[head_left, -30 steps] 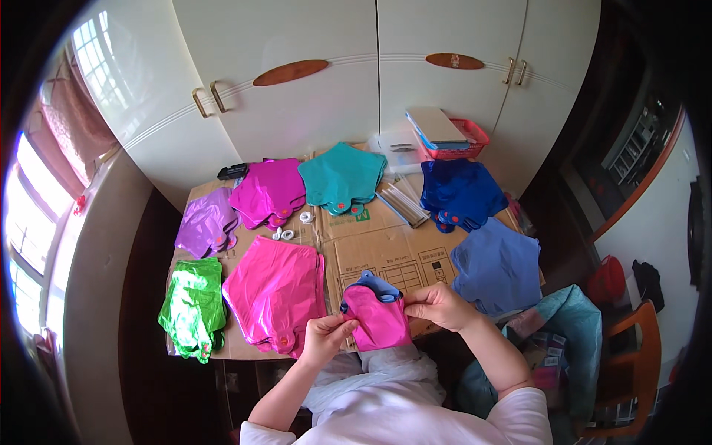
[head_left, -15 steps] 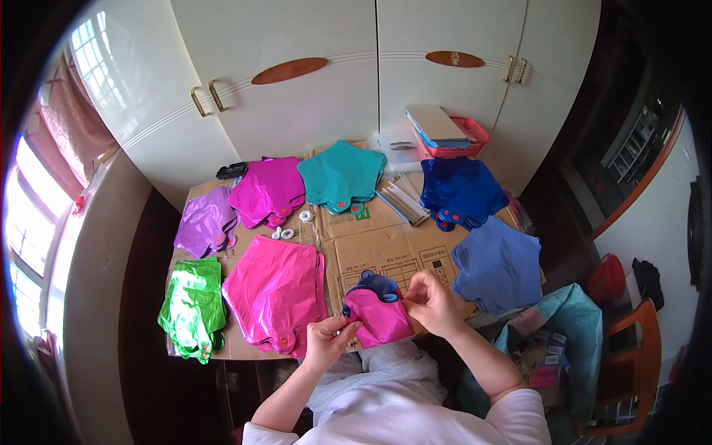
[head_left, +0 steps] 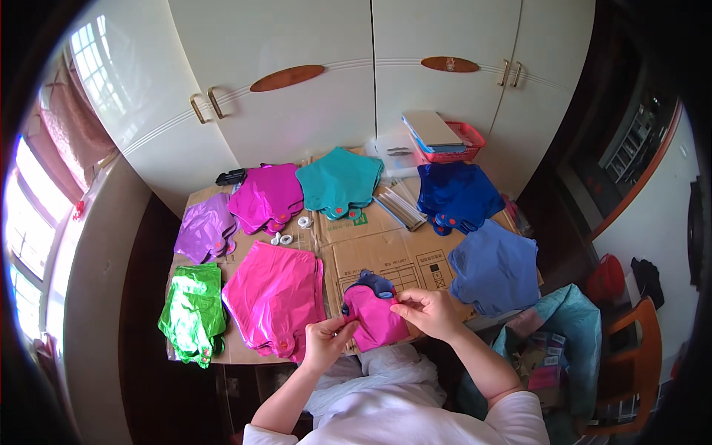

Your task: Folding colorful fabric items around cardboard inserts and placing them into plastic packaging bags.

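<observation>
White cupboard doors with brown oval handles close off the back, and below them a counter (head_left: 386,248) covered in flattened brown cardboard carries stacks of foil balloons. We go from the left. A crumpled green stack (head_left: 191,315) lies at the near left corner, with a purple stack (head_left: 204,233) behind it. Next comes a big pink stack (head_left: 278,297) close to us, and a magenta stack (head_left: 265,196) farther back. A teal star stack (head_left: 340,182) sits in the middle rear. At the right are a dark blue stack (head_left: 456,194) and a paler blue stack (head_left: 495,265), with a red basket (head_left: 454,144) against the cupboard.

At the near edge, between the big pink and pale blue stacks, lies a small pink balloon (head_left: 374,315) on top of a dark blue one (head_left: 371,282). Our left hand (head_left: 324,343) pinches the pink balloon's left lower edge between thumb and fingers. Our right hand (head_left: 426,311) pinches its right upper edge the same way.

We judge the step to be handling this single flat balloon, sorting or flattening it. The next move would call for a steady pinch on both edges so the slippery foil does not crease.

Compared with half a second ago, the hands stand slightly farther apart and the balloon looks more stretched. Everything else on the counter is unchanged.
</observation>
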A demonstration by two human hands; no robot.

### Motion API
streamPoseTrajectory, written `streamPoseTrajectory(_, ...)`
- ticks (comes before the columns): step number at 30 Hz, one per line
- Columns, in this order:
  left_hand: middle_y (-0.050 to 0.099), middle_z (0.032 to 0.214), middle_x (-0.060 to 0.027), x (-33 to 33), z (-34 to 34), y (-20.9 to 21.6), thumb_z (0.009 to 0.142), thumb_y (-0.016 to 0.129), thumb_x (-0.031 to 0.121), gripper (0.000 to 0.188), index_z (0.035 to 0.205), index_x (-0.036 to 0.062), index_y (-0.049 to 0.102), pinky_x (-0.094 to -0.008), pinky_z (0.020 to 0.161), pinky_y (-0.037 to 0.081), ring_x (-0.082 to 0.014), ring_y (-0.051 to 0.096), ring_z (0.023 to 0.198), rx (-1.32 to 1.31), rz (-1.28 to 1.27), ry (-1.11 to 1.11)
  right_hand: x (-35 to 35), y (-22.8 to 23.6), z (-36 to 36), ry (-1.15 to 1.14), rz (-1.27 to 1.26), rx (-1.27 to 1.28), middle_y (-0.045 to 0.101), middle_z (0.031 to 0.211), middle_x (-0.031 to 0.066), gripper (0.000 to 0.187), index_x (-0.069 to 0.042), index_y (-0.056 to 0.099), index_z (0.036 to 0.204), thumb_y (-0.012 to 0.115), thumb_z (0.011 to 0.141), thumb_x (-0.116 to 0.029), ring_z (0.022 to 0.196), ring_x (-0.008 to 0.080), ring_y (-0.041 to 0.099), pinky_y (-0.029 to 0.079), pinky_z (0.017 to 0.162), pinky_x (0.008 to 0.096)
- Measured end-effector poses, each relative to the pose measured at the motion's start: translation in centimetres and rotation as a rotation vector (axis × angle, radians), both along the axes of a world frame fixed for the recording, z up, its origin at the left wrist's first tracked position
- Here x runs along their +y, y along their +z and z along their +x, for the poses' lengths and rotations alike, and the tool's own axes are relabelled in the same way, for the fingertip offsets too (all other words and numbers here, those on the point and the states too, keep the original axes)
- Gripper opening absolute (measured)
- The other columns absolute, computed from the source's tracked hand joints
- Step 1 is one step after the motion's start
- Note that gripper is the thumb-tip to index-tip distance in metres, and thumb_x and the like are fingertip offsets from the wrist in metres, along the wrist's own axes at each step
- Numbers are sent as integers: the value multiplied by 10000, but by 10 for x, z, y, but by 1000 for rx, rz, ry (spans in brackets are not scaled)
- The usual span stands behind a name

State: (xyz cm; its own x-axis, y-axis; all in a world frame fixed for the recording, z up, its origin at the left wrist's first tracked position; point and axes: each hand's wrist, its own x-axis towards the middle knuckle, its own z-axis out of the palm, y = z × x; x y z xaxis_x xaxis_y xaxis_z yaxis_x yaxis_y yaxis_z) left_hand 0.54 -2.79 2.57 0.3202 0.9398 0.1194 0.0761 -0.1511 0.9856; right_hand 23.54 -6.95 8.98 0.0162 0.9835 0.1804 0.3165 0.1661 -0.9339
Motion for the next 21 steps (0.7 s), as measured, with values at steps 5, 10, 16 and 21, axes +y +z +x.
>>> streamPoseTrajectory(5, 457, 506, 19, 4, 0, -4, 839, 701, 89, 128, 758, -3, 666, -219, 432, 330, 11, 382, 522, 44, 18, -10, 8, 11, 3, 20, -108, 38, 688, 737, 76, 223, -15, 641, 1014, 691, 848, -156, 678, 80, 638, 490, 631, 244)
streamPoseTrajectory(10, 494, 528, 22, 5, 1, 5, 845, 693, 93, 99, 822, -4, 692, -210, 453, 361, 9, 402, 537, 126, 21, -56, 25, -5, 19, 256, -178, 122, 636, 675, 25, 163, -3, 653, 923, 668, 863, -153, 636, 70, 579, 466, 599, 245)
streamPoseTrajectory(16, 605, 663, 36, 20, 3, -1, 851, 684, 84, 125, 919, -21, 691, -197, 539, 428, -7, 506, 627, 118, -190, -170, 43, -6, 27, 269, -310, 29, 606, 656, -26, 141, -13, 672, 823, 649, 869, -145, 595, 43, 534, 439, 559, 230)
streamPoseTrajectory(21, 676, 891, -66, 53, 10, 13, 850, 674, 49, 194, 1016, -42, 628, -229, 654, 519, -107, 641, 780, -21, -343, -208, 62, -17, 37, 290, -361, 21, 612, 658, -16, 113, -12, 672, 827, 659, 856, -121, 587, 42, 545, 440, 548, 218)
